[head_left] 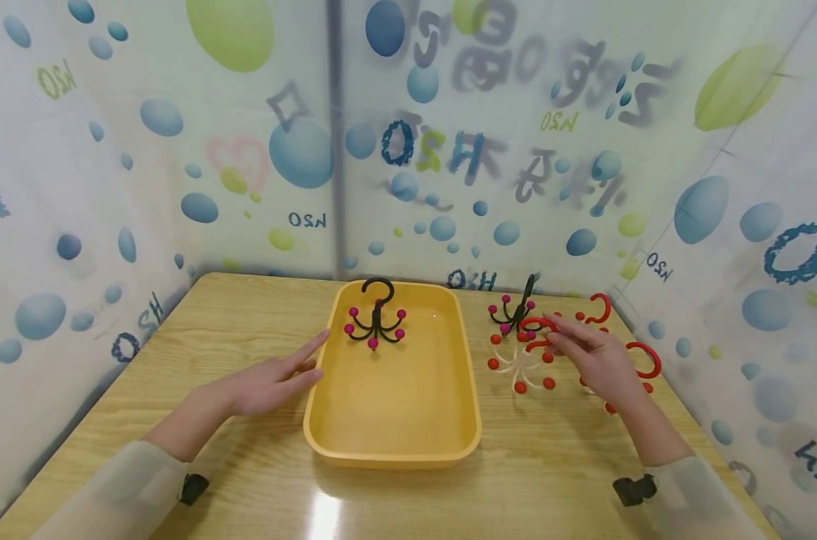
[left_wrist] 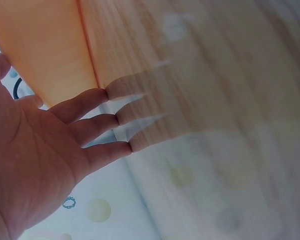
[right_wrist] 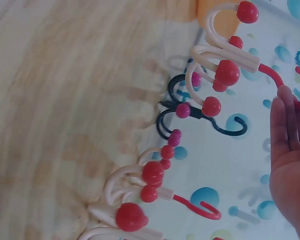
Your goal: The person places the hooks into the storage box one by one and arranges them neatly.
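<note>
A yellow tray [head_left: 394, 397] stands mid-table, with a black multi-arm hook hanger [head_left: 376, 319] tipped with magenta balls upright in its far part. My left hand [head_left: 269, 386] reaches its left rim, fingers spread and fairly straight; in the left wrist view some fingertips [left_wrist: 102, 95] meet the glossy tabletop beside the tray. Right of the tray, my right hand [head_left: 600, 364] pinches the red hook of a white hook hanger [right_wrist: 242, 57] with red balls, which looks raised off the table. Behind it stands another black hanger [head_left: 518, 319]. The palm hides part of the right-hand group.
More white hangers with red hooks [head_left: 654, 364] and red balls stand right of and beyond my right hand. One more red hook [head_left: 607, 309] rises near the table's far right corner. Printed curtains [head_left: 259, 225] enclose the wooden table [head_left: 246, 322] at the back and sides.
</note>
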`<state>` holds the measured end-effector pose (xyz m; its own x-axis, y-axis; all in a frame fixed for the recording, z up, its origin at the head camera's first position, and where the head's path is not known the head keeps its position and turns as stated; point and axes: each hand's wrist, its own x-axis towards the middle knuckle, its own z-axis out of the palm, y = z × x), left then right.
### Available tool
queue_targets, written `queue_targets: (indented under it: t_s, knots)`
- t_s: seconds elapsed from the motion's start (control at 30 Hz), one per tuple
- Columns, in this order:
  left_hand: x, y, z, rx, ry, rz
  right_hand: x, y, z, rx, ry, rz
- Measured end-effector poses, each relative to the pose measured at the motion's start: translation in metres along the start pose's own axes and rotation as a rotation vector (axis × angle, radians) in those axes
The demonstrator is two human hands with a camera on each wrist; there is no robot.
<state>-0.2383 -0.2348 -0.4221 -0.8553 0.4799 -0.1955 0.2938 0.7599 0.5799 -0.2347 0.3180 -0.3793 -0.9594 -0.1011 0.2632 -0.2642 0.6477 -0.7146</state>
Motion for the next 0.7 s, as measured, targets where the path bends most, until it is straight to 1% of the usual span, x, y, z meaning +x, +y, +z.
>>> queue_targets:
  t_s: [0.17,0.27,0.4,0.5,0.57,0.7]
  knots:
    - [0.000,0.000,0.000,0.000,0.004,-0.001,0.002,-0.016,0.000,0.076,0.045,-0.082]
    - [0.000,0.000,0.000,0.001,0.004,-0.004,0.004,-0.026,0.000,0.091,0.057,-0.106]
    - [0.000,0.000,0.000,0.004,0.002,-0.008,0.008,-0.040,0.003,0.069,0.083,-0.133]
    - [0.001,0.000,0.000,0.003,0.000,-0.014,0.013,-0.051,0.007,0.085,0.103,-0.147]
    - [0.001,0.000,0.000,0.001,-0.001,-0.016,0.018,-0.058,0.010,0.127,0.108,-0.169]
    - [0.001,0.001,0.000,0.002,-0.002,-0.018,0.028,-0.070,0.020,0.226,0.089,-0.206]
